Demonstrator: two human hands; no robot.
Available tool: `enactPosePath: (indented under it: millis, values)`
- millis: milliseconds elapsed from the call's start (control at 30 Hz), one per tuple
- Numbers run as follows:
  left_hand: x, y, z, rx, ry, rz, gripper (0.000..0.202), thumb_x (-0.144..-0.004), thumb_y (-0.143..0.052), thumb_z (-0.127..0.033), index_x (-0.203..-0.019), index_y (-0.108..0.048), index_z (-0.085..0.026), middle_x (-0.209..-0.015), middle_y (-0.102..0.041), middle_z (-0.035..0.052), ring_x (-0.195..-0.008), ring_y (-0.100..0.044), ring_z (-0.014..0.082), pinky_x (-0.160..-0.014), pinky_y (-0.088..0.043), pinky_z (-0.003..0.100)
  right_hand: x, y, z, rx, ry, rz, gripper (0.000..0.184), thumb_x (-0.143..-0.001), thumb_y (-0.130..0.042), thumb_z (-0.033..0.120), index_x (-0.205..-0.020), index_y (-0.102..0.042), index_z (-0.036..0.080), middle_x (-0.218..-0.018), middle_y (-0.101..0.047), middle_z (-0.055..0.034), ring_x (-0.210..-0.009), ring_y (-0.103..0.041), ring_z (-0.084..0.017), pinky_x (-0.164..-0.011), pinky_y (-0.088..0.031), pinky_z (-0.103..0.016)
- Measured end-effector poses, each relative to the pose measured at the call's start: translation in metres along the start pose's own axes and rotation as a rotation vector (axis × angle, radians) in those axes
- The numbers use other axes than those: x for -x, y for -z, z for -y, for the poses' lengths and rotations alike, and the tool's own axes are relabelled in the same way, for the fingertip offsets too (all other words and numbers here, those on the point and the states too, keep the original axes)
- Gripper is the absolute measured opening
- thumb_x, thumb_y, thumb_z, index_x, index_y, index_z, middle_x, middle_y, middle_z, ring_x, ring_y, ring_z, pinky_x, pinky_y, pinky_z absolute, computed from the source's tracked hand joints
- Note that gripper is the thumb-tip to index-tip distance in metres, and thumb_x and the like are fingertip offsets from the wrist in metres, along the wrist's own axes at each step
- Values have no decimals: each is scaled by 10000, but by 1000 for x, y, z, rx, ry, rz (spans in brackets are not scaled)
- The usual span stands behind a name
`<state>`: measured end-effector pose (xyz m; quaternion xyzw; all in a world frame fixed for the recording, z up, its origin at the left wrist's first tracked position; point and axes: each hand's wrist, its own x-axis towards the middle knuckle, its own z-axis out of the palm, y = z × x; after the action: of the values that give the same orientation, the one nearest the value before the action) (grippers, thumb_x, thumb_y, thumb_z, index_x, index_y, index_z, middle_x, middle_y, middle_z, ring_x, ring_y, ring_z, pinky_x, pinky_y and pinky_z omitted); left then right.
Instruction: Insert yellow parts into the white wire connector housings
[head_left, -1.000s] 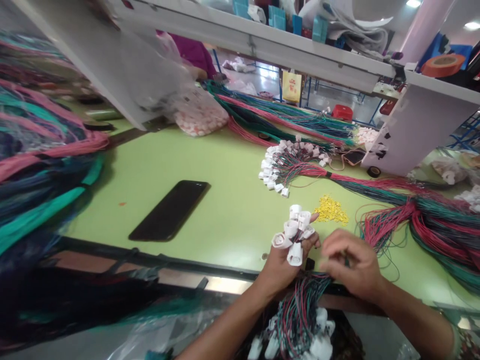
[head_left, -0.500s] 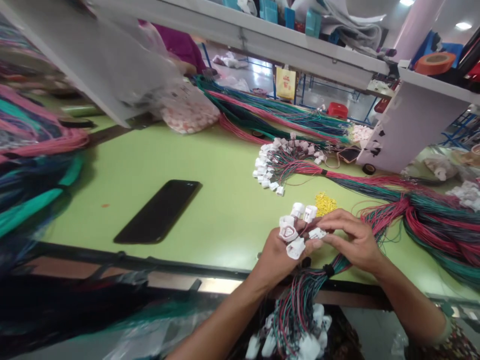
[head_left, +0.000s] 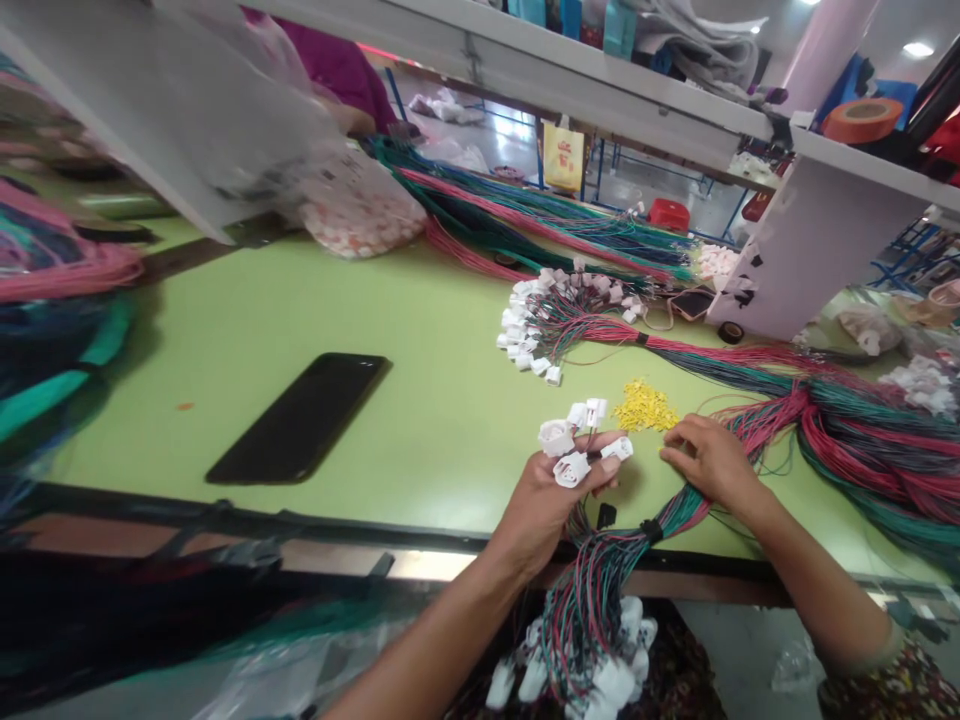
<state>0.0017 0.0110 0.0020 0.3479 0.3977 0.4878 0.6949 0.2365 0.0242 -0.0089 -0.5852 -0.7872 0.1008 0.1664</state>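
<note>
The left hand [head_left: 541, 510] grips white wire-harness connectors [head_left: 556, 437], their mouths facing up, wires hidden behind the fingers. The loosely open right hand [head_left: 712, 462] hovers beside a wire bundle [head_left: 592, 590] slanting down-left.

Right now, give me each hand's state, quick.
Left hand: closed, holding white plastic connectors on a wire bundle.
Right hand: partly open, holding nothing visible.

A wire-harness workshop is unfolding here: a long green workbench [head_left: 337, 310] is holding red-and-green wire bundles [head_left: 885, 440] at three o'clock and white connectors [head_left: 511, 318] at twelve, beneath a supply shelf [head_left: 600, 85].
</note>
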Motion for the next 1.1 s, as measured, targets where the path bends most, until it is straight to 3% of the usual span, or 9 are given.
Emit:
enactPosePath:
  millis: [233,367,433,600,800,1100]
  values:
    - [3,-1,1,-44,-25,-19,257,-625,-840,-243,-873,-815,-181,-774,-745,43,-590,-582,121,-583,-504,275,-3,-10,12,-94,72,-10,120,-904,-642,134,-837,-728,183,-809,-692,-50,-799,-644,-201,-737,-480,-318]
    - [5,-2,5,-100,-111,10,235,-644,-822,-227,-875,-795,-193,-781,-745,34,-583,-599,130,-587,-529,294,3,8,40,-451,188,-226,119,-954,-613,212,-972,-730,212,-892,-715,-51,-832,-662,-186,-748,-535,-326]
    - [5,-2,7,-121,-156,12,214,-662,-808,-233,-871,-785,-191,-804,-750,39,-586,-608,135,-582,-536,300,6,18,57,-520,228,-315,126,-959,-608,210,-984,-731,223,-891,-714,-50,-836,-665,-185,-745,-548,-326]
    - [8,-5,10,-131,-223,-41,207,-667,-792,-229,-869,-760,-196,-801,-764,35,-601,-640,156,-620,-567,333,11,24,79,-458,336,-375,175,-962,-588,155,-1042,-721,234,-873,-704,-49,-801,-658,-184,-708,-553,-330]
    - [9,-5,8,-171,-268,-45,167,-635,-782,-174,-798,-759,-197,-772,-767,33,-704,-685,194,-679,-574,336,10,19,78,-398,405,-399,213,-957,-579,121,-1077,-708,243,-872,-691,-54,-785,-648,-189,-695,-547,-340]
    - [7,-2,16,-198,-327,-25,173,-670,-777,-164,-836,-782,-214,-845,-794,37,-790,-712,204,-785,-568,358,9,21,78,-383,427,-390,212,-945,-587,109,-1065,-717,226,-860,-677,-59,-775,-635,-187,-668,-535,-321]
